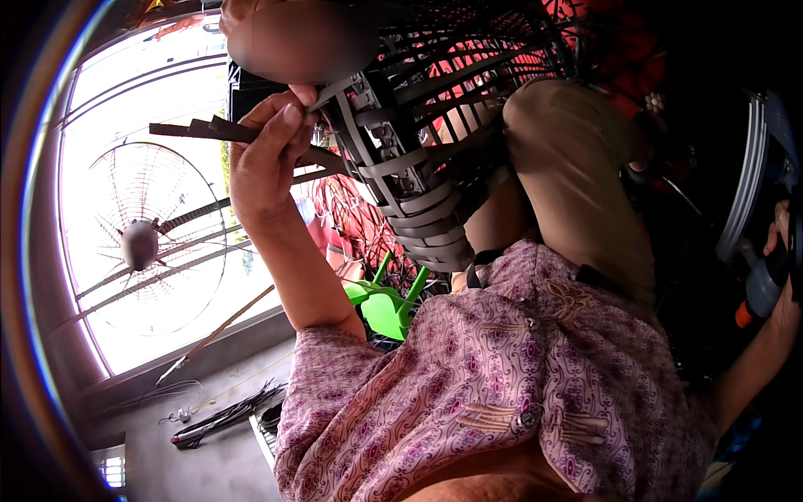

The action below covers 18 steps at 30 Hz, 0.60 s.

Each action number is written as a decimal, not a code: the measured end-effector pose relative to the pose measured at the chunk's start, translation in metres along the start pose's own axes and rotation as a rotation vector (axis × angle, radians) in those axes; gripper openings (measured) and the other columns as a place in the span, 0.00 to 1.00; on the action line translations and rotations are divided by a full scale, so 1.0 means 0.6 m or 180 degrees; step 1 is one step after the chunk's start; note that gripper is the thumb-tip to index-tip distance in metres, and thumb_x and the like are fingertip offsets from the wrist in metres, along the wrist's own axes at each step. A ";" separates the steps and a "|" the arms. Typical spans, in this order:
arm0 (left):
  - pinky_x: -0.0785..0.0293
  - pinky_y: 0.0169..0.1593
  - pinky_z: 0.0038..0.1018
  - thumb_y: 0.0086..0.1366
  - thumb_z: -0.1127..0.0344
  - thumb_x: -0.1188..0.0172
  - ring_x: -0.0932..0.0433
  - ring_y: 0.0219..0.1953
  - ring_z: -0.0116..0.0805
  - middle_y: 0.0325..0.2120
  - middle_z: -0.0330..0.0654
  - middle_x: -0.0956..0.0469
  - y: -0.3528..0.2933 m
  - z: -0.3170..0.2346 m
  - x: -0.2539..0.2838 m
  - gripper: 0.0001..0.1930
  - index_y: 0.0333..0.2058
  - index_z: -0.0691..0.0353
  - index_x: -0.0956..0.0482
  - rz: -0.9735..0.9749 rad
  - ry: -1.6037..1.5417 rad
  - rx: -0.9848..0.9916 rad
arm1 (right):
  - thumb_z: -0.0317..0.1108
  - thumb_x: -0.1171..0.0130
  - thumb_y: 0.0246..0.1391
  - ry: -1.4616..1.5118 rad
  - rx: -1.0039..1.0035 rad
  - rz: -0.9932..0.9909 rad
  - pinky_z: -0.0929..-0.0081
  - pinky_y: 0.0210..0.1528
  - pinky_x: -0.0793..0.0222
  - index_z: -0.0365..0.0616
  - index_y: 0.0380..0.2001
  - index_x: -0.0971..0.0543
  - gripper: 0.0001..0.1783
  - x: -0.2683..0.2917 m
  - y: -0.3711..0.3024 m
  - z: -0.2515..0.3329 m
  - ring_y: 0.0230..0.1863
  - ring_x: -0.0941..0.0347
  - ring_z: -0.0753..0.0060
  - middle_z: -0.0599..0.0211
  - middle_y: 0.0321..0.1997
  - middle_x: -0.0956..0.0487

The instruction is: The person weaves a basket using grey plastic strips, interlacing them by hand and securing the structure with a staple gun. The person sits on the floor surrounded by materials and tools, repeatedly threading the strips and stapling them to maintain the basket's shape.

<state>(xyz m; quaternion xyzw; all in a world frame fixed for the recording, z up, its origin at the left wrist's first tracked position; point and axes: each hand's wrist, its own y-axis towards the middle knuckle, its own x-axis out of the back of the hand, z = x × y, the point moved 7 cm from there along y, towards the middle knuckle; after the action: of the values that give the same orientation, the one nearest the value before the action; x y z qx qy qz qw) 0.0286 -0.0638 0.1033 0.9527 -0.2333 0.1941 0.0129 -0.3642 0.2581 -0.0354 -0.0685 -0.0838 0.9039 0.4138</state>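
The left hand (272,155) pinches dark strips (222,128) by the woven basket (427,202) edge (right hand (778,230): cannot tell), and slackening could free them.

bright opening (180,96) behind round fan (140,245)

A wire-caged fan (140,245) with a round hub stands before a bright, barred window (188,100); a thin rod (230,324) slants just below; farther right is bright green plastic furniture (386,315) (stool or chair, unclear which).
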 end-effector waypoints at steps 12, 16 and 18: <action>0.42 0.28 0.19 0.61 0.68 0.40 0.37 0.23 0.22 0.21 0.37 0.31 0.009 0.017 0.000 0.08 0.34 0.69 0.24 -0.0055 -0.0748 -0.0051 | 0.23 0.39 0.48 -0.0004 -0.0012 -0.0093 0.78 0.28 0.37 0.31 0.39 0.23 0.13 0.009 0.006 -0.014 0.24 0.34 0.74 0.66 0.25 0.27; 0.43 0.26 0.19 0.65 0.67 0.44 0.37 0.22 0.23 0.21 0.36 0.33 0.006 0.026 -0.034 0.09 0.37 0.69 0.26 0.0385 -0.1801 0.0278 | 0.23 0.39 0.48 0.0043 0.0024 -0.0096 0.78 0.28 0.38 0.31 0.39 0.23 0.13 -0.002 0.008 -0.013 0.23 0.34 0.74 0.67 0.25 0.27; 0.44 0.25 0.18 0.65 0.68 0.45 0.38 0.22 0.23 0.20 0.36 0.34 0.002 0.025 -0.034 0.09 0.36 0.70 0.26 0.0289 -0.1690 0.0236 | 0.23 0.39 0.48 0.0068 -0.0005 -0.0078 0.78 0.28 0.38 0.31 0.39 0.23 0.13 -0.002 0.008 -0.014 0.23 0.34 0.74 0.67 0.25 0.27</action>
<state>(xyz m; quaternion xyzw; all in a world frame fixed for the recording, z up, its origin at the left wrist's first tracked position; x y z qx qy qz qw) 0.0167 -0.0578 0.0817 0.9587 -0.2637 -0.0537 -0.0922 -0.3654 0.2550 -0.0449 -0.0774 -0.0810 0.8979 0.4256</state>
